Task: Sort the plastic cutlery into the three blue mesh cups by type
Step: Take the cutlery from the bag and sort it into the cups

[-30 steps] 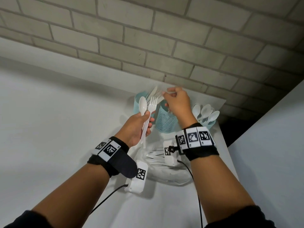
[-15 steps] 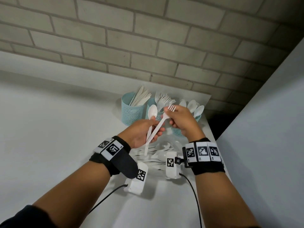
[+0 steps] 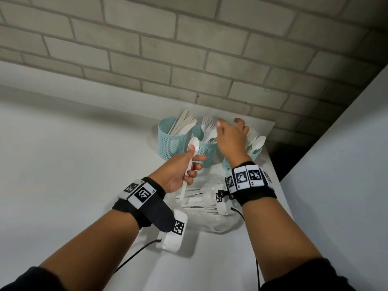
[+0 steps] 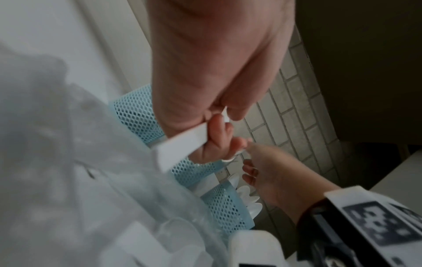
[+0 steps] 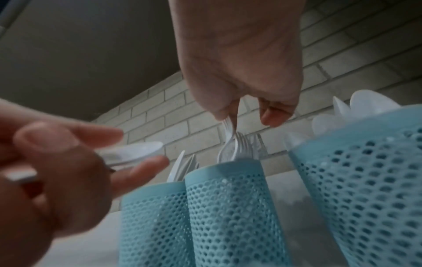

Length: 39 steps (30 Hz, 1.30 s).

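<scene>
Pinching a white plastic fork (image 5: 228,137) by its tines, the right hand (image 3: 232,136) lowers it into the middle blue mesh cup (image 5: 230,207). The left hand (image 3: 178,173) has its fingers curled around a white plastic spoon (image 3: 192,156).

Behind, a wall of pale grey bricks (image 3: 189,49), laid in offset rows with lighter mortar lines, darker toward the right. Below it, a plain white table (image 3: 63,164), with a pale strip along the foot of the wall. On the table near its right edge, a crumpled clear plastic bag (image 3: 222,226), glossy and creased, seen as a soft blur in the left wrist view. At the right, a smooth white panel (image 3: 346,164), slanting across the head view. Between panel and wall, a dark gap (image 3: 279,152).
</scene>
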Each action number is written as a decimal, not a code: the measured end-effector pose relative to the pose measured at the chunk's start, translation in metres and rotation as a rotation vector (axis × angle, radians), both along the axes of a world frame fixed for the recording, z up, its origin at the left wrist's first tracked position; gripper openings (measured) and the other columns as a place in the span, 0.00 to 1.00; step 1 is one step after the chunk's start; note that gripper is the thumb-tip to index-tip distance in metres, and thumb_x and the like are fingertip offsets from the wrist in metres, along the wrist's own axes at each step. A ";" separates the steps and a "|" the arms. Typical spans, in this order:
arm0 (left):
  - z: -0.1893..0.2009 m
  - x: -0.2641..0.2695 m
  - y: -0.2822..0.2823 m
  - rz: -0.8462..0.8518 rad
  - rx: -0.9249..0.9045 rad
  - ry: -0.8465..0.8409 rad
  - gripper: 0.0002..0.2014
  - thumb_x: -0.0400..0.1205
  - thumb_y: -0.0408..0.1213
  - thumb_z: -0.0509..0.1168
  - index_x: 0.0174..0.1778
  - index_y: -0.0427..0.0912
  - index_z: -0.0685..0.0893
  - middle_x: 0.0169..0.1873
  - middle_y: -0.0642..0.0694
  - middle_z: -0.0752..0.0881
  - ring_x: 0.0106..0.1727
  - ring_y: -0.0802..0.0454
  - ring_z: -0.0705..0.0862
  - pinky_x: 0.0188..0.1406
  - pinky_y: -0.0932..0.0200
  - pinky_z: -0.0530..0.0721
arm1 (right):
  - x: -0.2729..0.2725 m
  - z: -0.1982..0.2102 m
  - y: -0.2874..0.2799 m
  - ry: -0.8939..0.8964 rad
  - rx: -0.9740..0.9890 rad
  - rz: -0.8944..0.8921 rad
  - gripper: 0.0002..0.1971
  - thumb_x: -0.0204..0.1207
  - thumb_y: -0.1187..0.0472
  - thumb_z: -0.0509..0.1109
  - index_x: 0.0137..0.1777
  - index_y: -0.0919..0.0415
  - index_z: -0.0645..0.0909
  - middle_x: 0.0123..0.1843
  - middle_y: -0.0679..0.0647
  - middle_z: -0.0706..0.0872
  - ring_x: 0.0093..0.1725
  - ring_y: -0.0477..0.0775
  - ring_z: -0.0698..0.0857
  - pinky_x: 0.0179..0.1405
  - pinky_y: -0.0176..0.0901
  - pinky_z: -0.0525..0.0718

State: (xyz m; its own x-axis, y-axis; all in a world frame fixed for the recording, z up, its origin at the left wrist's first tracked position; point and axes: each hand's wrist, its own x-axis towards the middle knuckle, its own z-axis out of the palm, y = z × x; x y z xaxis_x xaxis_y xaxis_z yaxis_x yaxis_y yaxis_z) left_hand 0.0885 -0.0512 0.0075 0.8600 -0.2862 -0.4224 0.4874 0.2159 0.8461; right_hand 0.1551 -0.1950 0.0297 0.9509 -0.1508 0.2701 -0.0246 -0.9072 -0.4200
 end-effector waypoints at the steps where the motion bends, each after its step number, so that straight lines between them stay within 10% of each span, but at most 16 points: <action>1: -0.001 0.001 0.000 -0.003 -0.004 -0.001 0.29 0.85 0.59 0.46 0.58 0.40 0.82 0.28 0.50 0.73 0.22 0.60 0.64 0.16 0.70 0.60 | 0.000 -0.001 0.002 0.073 -0.072 0.009 0.20 0.86 0.51 0.49 0.74 0.47 0.70 0.79 0.64 0.57 0.75 0.67 0.59 0.73 0.60 0.62; 4: 0.001 0.003 0.002 -0.014 -0.011 -0.017 0.36 0.81 0.66 0.40 0.51 0.41 0.83 0.28 0.50 0.73 0.23 0.60 0.64 0.17 0.69 0.60 | -0.005 0.005 0.007 0.074 -0.102 0.008 0.23 0.84 0.47 0.52 0.79 0.48 0.63 0.81 0.62 0.52 0.78 0.66 0.54 0.75 0.61 0.56; 7: 0.007 0.004 -0.001 -0.049 -0.014 -0.065 0.39 0.79 0.69 0.36 0.48 0.41 0.83 0.27 0.50 0.73 0.23 0.60 0.63 0.17 0.68 0.58 | -0.018 0.021 0.007 -0.037 0.136 0.183 0.23 0.82 0.46 0.59 0.75 0.52 0.71 0.74 0.58 0.69 0.72 0.59 0.68 0.72 0.51 0.66; 12: 0.016 0.005 -0.015 -0.140 -0.105 -0.163 0.40 0.79 0.69 0.33 0.51 0.43 0.82 0.25 0.50 0.72 0.21 0.60 0.62 0.15 0.69 0.56 | -0.047 0.037 0.000 0.352 0.469 0.579 0.03 0.80 0.56 0.66 0.52 0.48 0.79 0.35 0.48 0.84 0.31 0.42 0.81 0.36 0.37 0.78; 19: 0.010 0.000 -0.022 -0.169 0.006 -0.208 0.34 0.85 0.59 0.42 0.46 0.34 0.84 0.36 0.44 0.82 0.38 0.54 0.79 0.42 0.64 0.80 | -0.044 0.047 -0.037 0.029 0.641 0.161 0.07 0.83 0.61 0.61 0.48 0.57 0.80 0.31 0.51 0.83 0.20 0.39 0.78 0.21 0.32 0.74; 23: -0.004 -0.001 -0.016 -0.370 0.610 -0.437 0.18 0.85 0.48 0.57 0.47 0.36 0.84 0.43 0.41 0.83 0.44 0.50 0.80 0.46 0.62 0.77 | -0.041 0.060 -0.069 -0.339 0.704 -0.137 0.11 0.84 0.60 0.58 0.56 0.64 0.80 0.37 0.54 0.84 0.28 0.44 0.83 0.27 0.31 0.83; 27: -0.010 -0.005 -0.012 -0.739 1.119 -0.571 0.20 0.80 0.53 0.65 0.56 0.38 0.84 0.57 0.43 0.84 0.52 0.49 0.80 0.52 0.58 0.74 | -0.035 0.049 -0.080 -0.466 0.473 -0.213 0.15 0.85 0.57 0.56 0.54 0.66 0.80 0.44 0.56 0.85 0.38 0.54 0.88 0.47 0.50 0.88; 31: -0.013 -0.008 -0.010 -0.763 1.189 -0.601 0.27 0.76 0.46 0.72 0.68 0.42 0.75 0.66 0.46 0.78 0.66 0.48 0.77 0.65 0.57 0.73 | -0.026 0.019 -0.077 -0.389 0.186 -0.217 0.19 0.85 0.55 0.55 0.49 0.68 0.82 0.48 0.64 0.85 0.44 0.59 0.81 0.43 0.41 0.74; 39: -0.024 -0.009 -0.004 -0.689 1.160 -0.549 0.33 0.75 0.53 0.70 0.72 0.42 0.69 0.69 0.45 0.77 0.67 0.48 0.77 0.65 0.57 0.74 | -0.031 -0.013 -0.063 0.055 -0.238 -0.177 0.21 0.83 0.52 0.58 0.76 0.48 0.69 0.81 0.62 0.55 0.75 0.66 0.58 0.72 0.59 0.63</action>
State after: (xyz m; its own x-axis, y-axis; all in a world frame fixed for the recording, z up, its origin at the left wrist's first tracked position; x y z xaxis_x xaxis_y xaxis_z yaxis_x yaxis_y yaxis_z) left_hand 0.0800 -0.0554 -0.0169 0.8219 -0.4342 -0.3688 -0.2260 -0.8428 0.4886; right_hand 0.1246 -0.2582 0.0164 0.9297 -0.2539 0.2669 -0.2077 -0.9596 -0.1896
